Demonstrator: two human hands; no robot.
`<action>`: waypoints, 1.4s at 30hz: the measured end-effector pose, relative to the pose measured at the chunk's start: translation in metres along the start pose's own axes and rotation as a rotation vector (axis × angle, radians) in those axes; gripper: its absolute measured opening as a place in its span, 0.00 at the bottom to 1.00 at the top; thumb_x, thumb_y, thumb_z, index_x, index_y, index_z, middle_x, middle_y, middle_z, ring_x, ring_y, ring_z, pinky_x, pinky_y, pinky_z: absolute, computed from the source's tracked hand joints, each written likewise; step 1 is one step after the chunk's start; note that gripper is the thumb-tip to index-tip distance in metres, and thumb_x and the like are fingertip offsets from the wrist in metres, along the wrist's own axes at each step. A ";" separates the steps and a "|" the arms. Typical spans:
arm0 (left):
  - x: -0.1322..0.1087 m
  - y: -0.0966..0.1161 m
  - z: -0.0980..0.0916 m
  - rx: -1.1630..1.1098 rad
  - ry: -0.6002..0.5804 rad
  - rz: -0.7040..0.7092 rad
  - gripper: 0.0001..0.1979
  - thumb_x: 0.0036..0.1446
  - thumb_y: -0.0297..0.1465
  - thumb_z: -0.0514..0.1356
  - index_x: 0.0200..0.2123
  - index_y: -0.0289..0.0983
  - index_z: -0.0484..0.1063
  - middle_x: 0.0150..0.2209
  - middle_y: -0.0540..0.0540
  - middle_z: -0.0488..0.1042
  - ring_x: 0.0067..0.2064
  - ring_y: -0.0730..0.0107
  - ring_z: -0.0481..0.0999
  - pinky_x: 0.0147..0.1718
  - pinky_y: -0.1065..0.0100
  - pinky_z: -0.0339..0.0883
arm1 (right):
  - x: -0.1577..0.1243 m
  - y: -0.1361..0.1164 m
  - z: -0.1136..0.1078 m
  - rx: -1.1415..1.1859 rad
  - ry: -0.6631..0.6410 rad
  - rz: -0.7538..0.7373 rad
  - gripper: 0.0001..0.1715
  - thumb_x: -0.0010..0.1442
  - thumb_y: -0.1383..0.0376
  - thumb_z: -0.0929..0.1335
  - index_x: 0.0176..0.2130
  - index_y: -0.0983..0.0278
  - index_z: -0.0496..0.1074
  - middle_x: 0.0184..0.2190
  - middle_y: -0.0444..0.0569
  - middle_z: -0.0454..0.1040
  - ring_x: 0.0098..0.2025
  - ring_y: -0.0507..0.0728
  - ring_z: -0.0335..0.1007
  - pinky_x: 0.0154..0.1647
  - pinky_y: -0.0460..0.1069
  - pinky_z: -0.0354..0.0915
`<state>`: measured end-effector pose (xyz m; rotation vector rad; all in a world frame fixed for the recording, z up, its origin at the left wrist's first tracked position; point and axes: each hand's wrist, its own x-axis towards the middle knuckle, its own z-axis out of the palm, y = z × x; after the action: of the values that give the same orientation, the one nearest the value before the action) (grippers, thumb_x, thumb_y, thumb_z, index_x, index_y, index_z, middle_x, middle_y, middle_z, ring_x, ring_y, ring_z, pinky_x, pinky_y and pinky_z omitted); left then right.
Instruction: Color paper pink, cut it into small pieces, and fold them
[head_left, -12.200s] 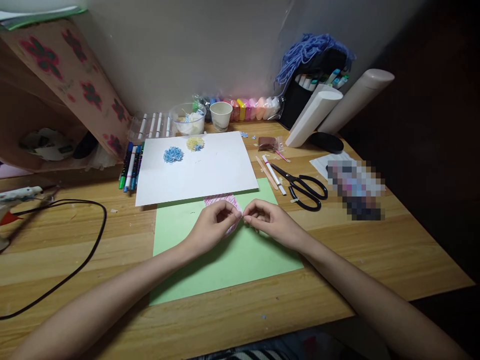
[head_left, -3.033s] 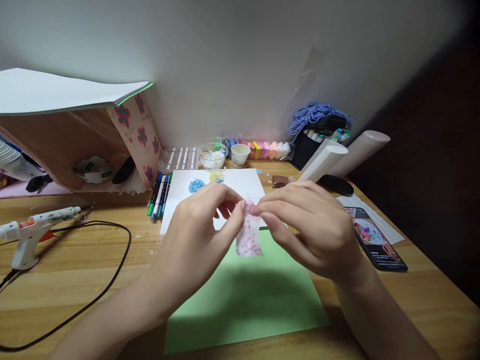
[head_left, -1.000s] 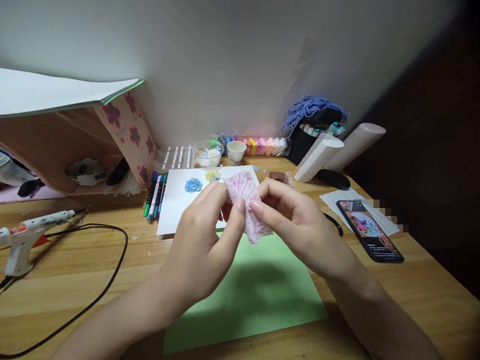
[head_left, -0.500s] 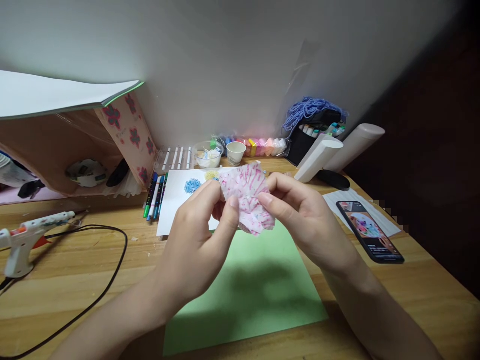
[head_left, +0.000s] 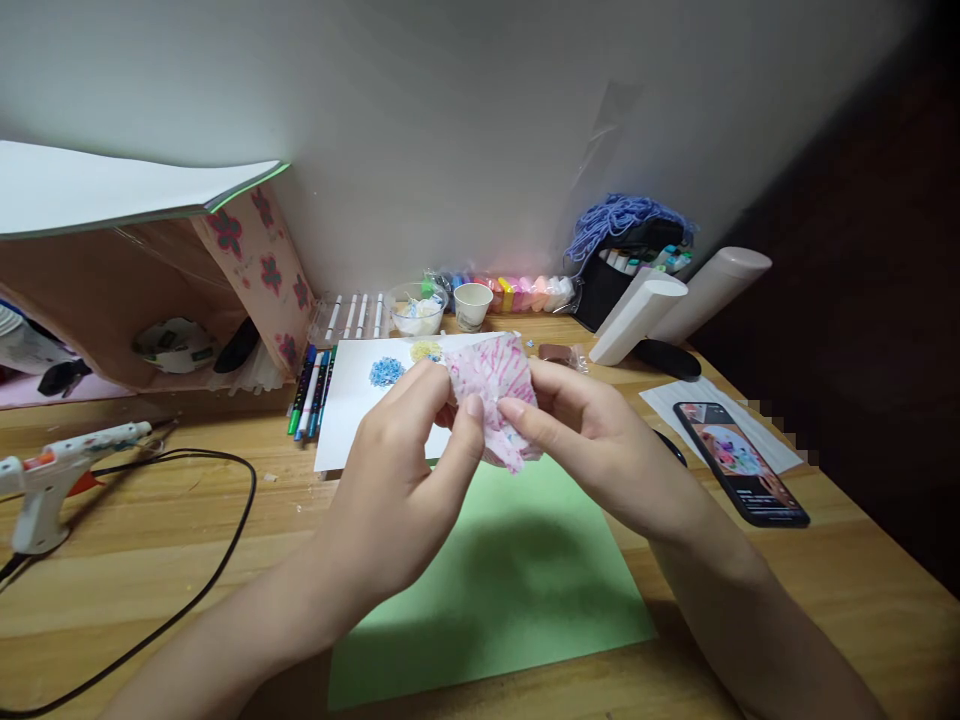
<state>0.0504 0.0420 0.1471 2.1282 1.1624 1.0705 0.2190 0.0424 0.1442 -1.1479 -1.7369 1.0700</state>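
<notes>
Between my two hands is a crumpled piece of thin white tissue paper (head_left: 487, 370) with pink streaks and dots. My left hand (head_left: 409, 475) pinches its left side between thumb and fingers. From the right, my right hand (head_left: 592, 430) grips it, the thumb pressing near its gathered middle. The two thumb tips are close together, and the fingertips behind the tissue are hidden. Below the hands lies a green sheet (head_left: 495, 600). Behind them, a white sheet (head_left: 352, 430) carries a blue crumpled tuft (head_left: 387, 372) and a yellow one (head_left: 426, 351).
A glue gun (head_left: 67, 470) with a looping black cord lies left. Markers (head_left: 311, 390) line the white sheet. A clear bowl (head_left: 417, 312), paper cup (head_left: 473, 305) and packs of coloured clay (head_left: 525, 292) stand at the wall. A phone (head_left: 739, 460) and white bottles (head_left: 637, 315) are right.
My right hand has moved slightly left, bringing its thumb closer to the left one. The tissue is more gathered and narrower at its middle. A brown packet behind has come into view.
</notes>
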 end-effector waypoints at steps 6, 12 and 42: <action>0.001 0.000 -0.002 -0.012 0.016 -0.006 0.13 0.65 0.31 0.50 0.26 0.38 0.58 0.28 0.51 0.61 0.30 0.72 0.61 0.29 0.68 0.54 | 0.000 -0.003 -0.003 0.033 0.028 0.007 0.11 0.64 0.62 0.63 0.30 0.63 0.63 0.29 0.43 0.66 0.32 0.52 0.62 0.31 0.46 0.59; 0.001 0.000 -0.002 -0.018 0.018 -0.007 0.12 0.65 0.31 0.50 0.27 0.37 0.59 0.28 0.51 0.62 0.31 0.72 0.61 0.29 0.69 0.55 | -0.001 -0.003 -0.003 0.049 0.046 -0.003 0.10 0.64 0.62 0.64 0.30 0.63 0.64 0.28 0.43 0.65 0.32 0.52 0.62 0.32 0.46 0.60; -0.002 0.000 -0.001 0.026 -0.038 0.017 0.09 0.64 0.29 0.51 0.30 0.37 0.63 0.28 0.52 0.66 0.29 0.74 0.64 0.29 0.72 0.58 | 0.003 0.001 0.007 0.156 0.128 -0.029 0.13 0.65 0.61 0.62 0.31 0.65 0.68 0.27 0.43 0.67 0.30 0.50 0.62 0.30 0.44 0.62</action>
<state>0.0488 0.0405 0.1470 2.1726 1.1484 1.0230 0.2119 0.0437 0.1415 -1.0670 -1.5389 1.0710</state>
